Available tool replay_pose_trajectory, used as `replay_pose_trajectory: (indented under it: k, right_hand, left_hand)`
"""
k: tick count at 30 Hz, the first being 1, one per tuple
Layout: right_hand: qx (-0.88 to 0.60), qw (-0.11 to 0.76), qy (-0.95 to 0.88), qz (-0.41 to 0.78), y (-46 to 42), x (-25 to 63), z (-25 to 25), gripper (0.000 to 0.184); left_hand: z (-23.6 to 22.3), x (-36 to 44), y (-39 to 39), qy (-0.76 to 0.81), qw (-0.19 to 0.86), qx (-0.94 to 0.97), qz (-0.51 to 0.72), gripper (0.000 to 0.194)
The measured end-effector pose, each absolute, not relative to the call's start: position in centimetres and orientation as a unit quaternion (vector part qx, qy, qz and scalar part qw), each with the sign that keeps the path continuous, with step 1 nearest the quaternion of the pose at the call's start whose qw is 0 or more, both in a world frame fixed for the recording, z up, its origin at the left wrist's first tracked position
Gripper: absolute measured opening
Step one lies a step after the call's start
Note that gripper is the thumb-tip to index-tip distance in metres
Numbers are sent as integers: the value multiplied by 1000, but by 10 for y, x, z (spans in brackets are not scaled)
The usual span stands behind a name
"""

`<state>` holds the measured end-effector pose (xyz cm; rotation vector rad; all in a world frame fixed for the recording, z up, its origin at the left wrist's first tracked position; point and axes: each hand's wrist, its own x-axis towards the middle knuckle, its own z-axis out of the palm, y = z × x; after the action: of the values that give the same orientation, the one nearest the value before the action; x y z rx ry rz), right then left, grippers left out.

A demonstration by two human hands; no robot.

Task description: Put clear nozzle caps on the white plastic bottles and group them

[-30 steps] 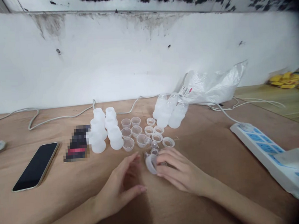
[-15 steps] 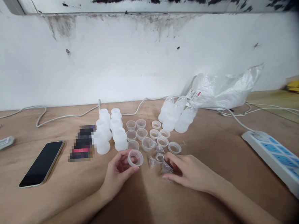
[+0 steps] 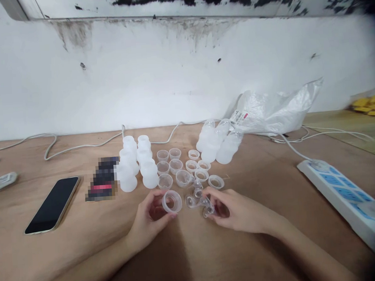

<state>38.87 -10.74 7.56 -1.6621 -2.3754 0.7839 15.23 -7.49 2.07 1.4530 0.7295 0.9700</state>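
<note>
Clear cups [image 3: 176, 166] stand just beyond the held ring [image 3: 178, 200].

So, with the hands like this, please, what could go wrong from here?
The right hand might scatter the clear pieces, which sit bunched close to its fingertips. The left hand, gripping a ring, could bump the nearest cup, just beyond its fingers.
</note>
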Motion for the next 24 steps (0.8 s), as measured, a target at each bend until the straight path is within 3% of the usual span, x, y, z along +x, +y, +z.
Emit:
replay_pose_trajectory:
  k: [9, 24]
  right_hand:
    - [-526, 76, -798, 284, -104, 407, 74, 53]
    - [-424, 154, -749, 485, -100, 389, 65, 39]
  left_hand:
    - [20, 153, -77, 315, 568, 634, 420, 36]
    - [17, 152, -76, 308, 565, 637, 425, 36]
